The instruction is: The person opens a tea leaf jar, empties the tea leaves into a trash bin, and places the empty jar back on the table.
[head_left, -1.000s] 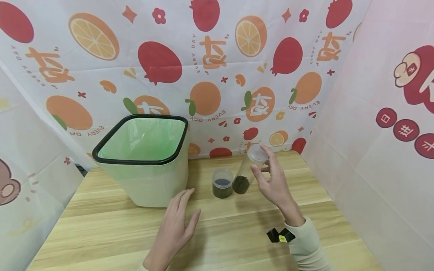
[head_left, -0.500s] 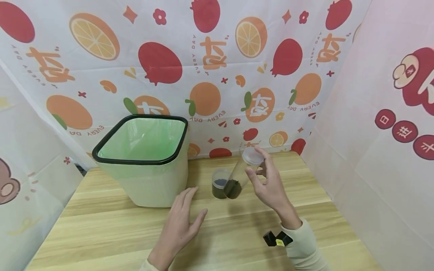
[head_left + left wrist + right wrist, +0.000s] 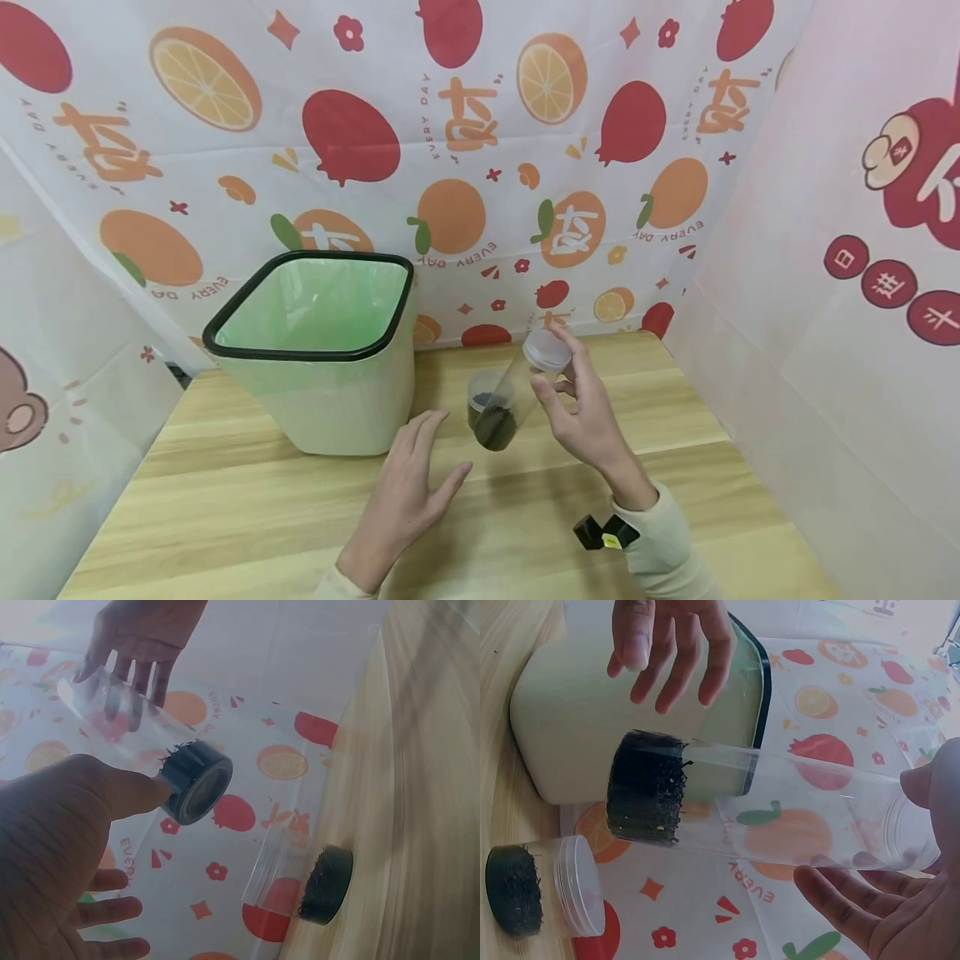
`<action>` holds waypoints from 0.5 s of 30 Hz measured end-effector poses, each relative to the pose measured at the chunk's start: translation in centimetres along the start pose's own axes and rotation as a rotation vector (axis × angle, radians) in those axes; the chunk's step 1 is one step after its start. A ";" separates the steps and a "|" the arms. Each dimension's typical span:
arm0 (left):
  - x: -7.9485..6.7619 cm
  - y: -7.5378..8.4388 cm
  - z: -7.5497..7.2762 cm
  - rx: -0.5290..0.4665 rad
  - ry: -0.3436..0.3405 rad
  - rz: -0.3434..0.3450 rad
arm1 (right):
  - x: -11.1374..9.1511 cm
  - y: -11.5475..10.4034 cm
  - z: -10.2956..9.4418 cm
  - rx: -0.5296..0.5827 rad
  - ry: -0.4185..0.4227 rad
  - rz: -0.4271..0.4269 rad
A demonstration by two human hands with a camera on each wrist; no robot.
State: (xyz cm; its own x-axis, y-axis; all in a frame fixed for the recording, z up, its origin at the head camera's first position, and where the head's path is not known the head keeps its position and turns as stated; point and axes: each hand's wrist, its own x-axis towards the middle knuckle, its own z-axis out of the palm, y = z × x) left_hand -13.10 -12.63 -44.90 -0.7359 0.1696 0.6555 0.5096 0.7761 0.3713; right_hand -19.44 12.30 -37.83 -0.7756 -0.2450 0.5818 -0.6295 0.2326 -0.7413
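My right hand (image 3: 588, 417) grips a tall clear plastic jar (image 3: 519, 390) near its whitish lid (image 3: 548, 350). The jar is tilted, its base toward the left hand, and hangs above the table. Dark, shredded, tea-like leaves (image 3: 649, 789) fill its bottom part. My left hand (image 3: 405, 492) hovers over the table with fingers spread and thumb apart, holding nothing. Its thumb (image 3: 139, 793) overlaps the jar's base in the left wrist view. A shorter clear jar (image 3: 551, 889), also part filled with dark leaves, stands upright on the table; the held jar partly covers it in the head view.
To the left stands a pale green waste bin (image 3: 352, 408) with a black rim (image 3: 345, 356) and a green liner inside. Fruit-printed cloth (image 3: 465, 292) hangs behind the wood-grain table (image 3: 247, 517). A plain pinkish cloth wall (image 3: 765, 333) rises at the right.
My right hand has carried the tall jar left and toward me, so it now overlaps the shorter jar. My left hand has shifted slightly right, still spread.
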 end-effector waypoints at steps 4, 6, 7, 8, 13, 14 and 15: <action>0.3 0.2 0.2 -0.005 -0.008 -0.004 | 0.0 -0.4 0.2 0.025 -0.022 0.003; 0.3 0.3 0.2 -0.007 -0.014 -0.010 | -0.1 -0.6 0.4 0.035 -0.031 0.006; 0.4 0.4 0.2 -0.009 -0.016 -0.009 | -0.2 -0.7 0.4 0.037 -0.034 0.007; 0.4 0.4 0.3 -0.013 -0.018 -0.008 | -0.2 -0.8 0.5 0.037 -0.036 0.008; 0.8 0.7 0.4 -0.038 -0.030 -0.009 | -0.4 -1.1 0.9 0.045 -0.046 0.010; 0.8 0.8 0.4 -0.042 -0.033 -0.012 | -0.4 -1.2 1.0 0.047 -0.049 0.011; 0.8 0.8 0.4 -0.045 -0.035 -0.014 | -0.4 -1.3 1.0 0.051 -0.051 0.010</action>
State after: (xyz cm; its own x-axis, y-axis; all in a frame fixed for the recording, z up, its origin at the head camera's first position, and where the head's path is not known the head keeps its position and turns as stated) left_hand -13.51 -11.62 -44.33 -0.7581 0.1804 0.6266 0.5176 0.7510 0.4100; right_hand -18.26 11.13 -37.49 -0.7778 -0.2909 0.5571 -0.6173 0.1871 -0.7642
